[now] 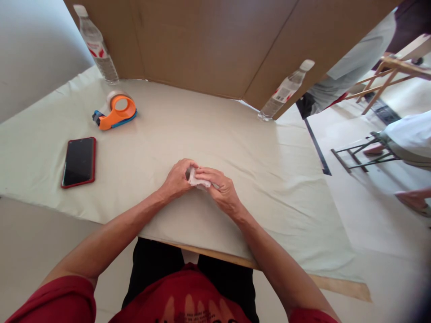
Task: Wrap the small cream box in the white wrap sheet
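My left hand (177, 179) and my right hand (220, 190) meet at the middle of the cloth-covered table (235, 148). Both pinch a small crumpled white piece (196, 180), paper or tissue by its look, held just above the cloth. The fingers of both hands are curled closed around it, and most of the piece is hidden between them.
A red-cased phone (79, 162) lies face up at the left. An orange tape dispenser (116, 112) sits behind it. Two plastic water bottles (96, 45) (284, 92) stand against a cardboard screen (218, 40). Other people's legs and stools are at the right.
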